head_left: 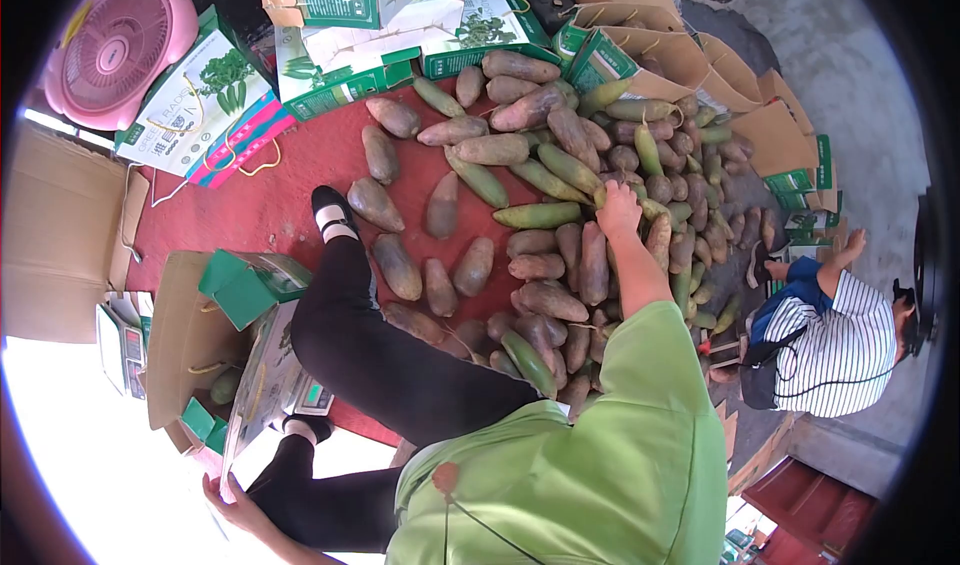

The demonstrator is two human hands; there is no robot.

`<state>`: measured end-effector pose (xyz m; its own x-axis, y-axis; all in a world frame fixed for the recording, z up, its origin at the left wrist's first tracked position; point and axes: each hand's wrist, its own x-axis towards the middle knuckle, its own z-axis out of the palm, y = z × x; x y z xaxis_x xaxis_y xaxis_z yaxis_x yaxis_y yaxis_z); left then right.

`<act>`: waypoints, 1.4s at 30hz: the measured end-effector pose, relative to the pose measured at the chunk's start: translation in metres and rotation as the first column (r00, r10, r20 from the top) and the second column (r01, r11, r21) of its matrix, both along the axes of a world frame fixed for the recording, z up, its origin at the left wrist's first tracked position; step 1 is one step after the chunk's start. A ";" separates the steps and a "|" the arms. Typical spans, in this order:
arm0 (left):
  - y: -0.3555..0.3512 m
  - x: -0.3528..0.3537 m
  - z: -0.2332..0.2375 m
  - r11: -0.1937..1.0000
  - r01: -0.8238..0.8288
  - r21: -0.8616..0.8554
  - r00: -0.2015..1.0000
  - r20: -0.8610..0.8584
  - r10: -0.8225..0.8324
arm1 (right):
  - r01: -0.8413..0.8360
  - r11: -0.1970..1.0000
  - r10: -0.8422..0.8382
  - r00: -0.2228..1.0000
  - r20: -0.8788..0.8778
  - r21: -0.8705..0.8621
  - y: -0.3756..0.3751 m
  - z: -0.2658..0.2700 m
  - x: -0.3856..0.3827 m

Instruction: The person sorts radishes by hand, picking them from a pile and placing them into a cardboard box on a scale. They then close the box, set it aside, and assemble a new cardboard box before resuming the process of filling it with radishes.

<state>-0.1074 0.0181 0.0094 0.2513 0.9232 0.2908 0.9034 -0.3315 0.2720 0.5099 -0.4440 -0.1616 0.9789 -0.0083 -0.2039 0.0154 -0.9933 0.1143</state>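
Observation:
My right hand (618,211) is over the heap of radishes, its fingers curled around the end of a green radish (600,197). More green radishes (538,216) and purplish-brown ones (594,265) lie around it. At the lower left, my left hand (236,508) pinches the edge of a printed carton panel (262,380). That panel belongs to or leans on an open carton (185,315) with green flaps, where a radish (225,386) shows inside. Several loose purplish radishes (397,267) lie on the red mat (310,155) near my foot.
A pink fan (112,55) stands at the upper left beside printed cartons (200,105). More cartons (350,5) and open paper bags (640,60) line the back. A scale (122,350) is at the left. A person in a striped shirt (838,350) is at the right.

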 end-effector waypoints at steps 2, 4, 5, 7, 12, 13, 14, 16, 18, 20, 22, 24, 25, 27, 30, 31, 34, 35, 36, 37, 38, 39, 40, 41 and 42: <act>-0.001 0.001 0.000 1.000 -0.003 0.002 1.000 0.023 0.003 | -0.010 0.999 0.009 0.999 0.035 0.039 -0.001 0.011 -0.010; -0.002 -0.001 0.001 1.000 -0.010 0.005 0.999 0.045 0.010 | -0.027 0.997 0.021 0.997 0.069 0.079 -0.005 0.016 -0.020; -0.001 -0.001 0.001 1.000 0.006 0.002 0.998 0.059 -0.006 | -0.048 0.985 0.023 0.989 0.148 0.167 -0.012 0.015 -0.023; -0.003 0.003 0.004 1.000 0.023 0.004 0.996 0.083 -0.024 | -0.078 0.964 0.017 0.972 0.236 0.253 -0.011 0.020 -0.024; -0.006 0.009 0.007 1.000 0.014 0.024 0.991 0.129 -0.017 | -0.296 0.760 -0.066 0.850 0.522 0.578 0.006 0.050 -0.025; -0.005 0.008 0.006 1.000 0.011 0.028 0.991 0.134 -0.014 | -0.302 0.756 -0.065 0.848 0.527 0.580 0.015 0.057 -0.025; -0.003 0.007 0.002 0.998 0.045 0.053 0.983 0.173 -0.053 | -0.286 0.643 -0.126 0.876 0.467 0.710 0.025 0.062 -0.025; -0.001 0.001 -0.005 0.986 0.094 0.134 0.968 0.218 -0.122 | -0.300 0.426 -0.142 0.910 0.390 0.854 0.044 0.058 -0.025; -0.004 0.004 -0.002 0.982 0.071 0.177 0.976 0.189 -0.105 | -0.294 0.302 -0.109 0.934 0.339 0.907 0.078 0.089 -0.046; -0.018 0.022 0.016 0.991 -0.005 0.133 0.992 0.127 -0.012 | -0.278 0.205 -0.041 0.956 0.292 0.938 0.103 0.093 -0.060; -0.024 0.031 0.027 0.995 0.028 0.098 0.991 0.131 -0.041 | -0.270 0.138 0.018 0.963 0.270 0.953 0.117 0.084 -0.068; -0.026 0.034 0.030 0.989 0.052 0.138 0.992 0.108 -0.067 | -0.278 0.188 0.078 0.960 0.268 0.942 0.135 0.097 -0.088; -0.025 0.030 0.027 0.992 0.036 0.123 0.991 0.120 -0.051 | -0.276 0.214 0.109 0.960 0.258 0.937 0.140 0.097 -0.091; -0.025 0.028 0.028 0.992 0.053 0.115 0.991 0.118 -0.067 | -0.300 0.197 0.157 0.949 0.272 0.933 0.151 0.093 -0.097; -0.024 0.027 0.027 0.988 0.059 0.145 0.991 0.107 -0.075 | -0.324 0.210 0.199 0.938 0.284 0.923 0.158 0.093 -0.111; -0.024 0.026 0.026 0.989 0.055 0.136 0.992 0.103 -0.070 | -0.335 0.226 0.204 0.934 0.292 0.915 0.160 0.096 -0.114; -0.024 0.025 0.025 0.984 0.075 0.160 0.991 0.102 -0.092 | -0.372 0.287 0.234 0.921 0.312 0.883 0.167 0.108 -0.123; -0.024 0.024 0.025 0.985 0.076 0.153 0.990 0.102 -0.092 | -0.350 0.274 0.236 0.927 0.290 0.896 0.170 0.113 -0.126; -0.024 0.024 0.025 0.986 0.067 0.151 0.990 0.112 -0.084 | -0.351 0.281 0.235 0.927 0.291 0.893 0.173 0.116 -0.128; -0.023 0.024 0.024 0.987 0.059 0.151 0.989 0.124 -0.078 | -0.344 0.274 0.238 0.929 0.284 0.898 0.176 0.120 -0.130; -0.022 0.024 0.024 0.984 0.075 0.163 0.987 0.127 -0.096 | -0.338 0.264 0.239 0.930 0.278 0.903 0.177 0.123 -0.130; -0.022 0.024 0.024 0.983 0.078 0.166 0.986 0.131 -0.100 | -0.341 0.263 0.235 0.930 0.283 0.903 0.178 0.125 -0.129; -0.022 0.024 0.023 0.982 0.081 0.173 0.987 0.122 -0.103 | -0.357 0.254 0.250 0.922 0.296 0.899 0.180 0.127 -0.127; -0.021 0.023 0.024 0.980 0.083 0.182 0.988 0.113 -0.105 | -0.374 0.243 0.266 0.913 0.309 0.895 0.184 0.129 -0.125; -0.022 0.024 0.024 0.981 0.077 0.180 0.988 0.115 -0.099 | -0.379 0.236 0.261 0.912 0.318 0.895 0.190 0.132 -0.122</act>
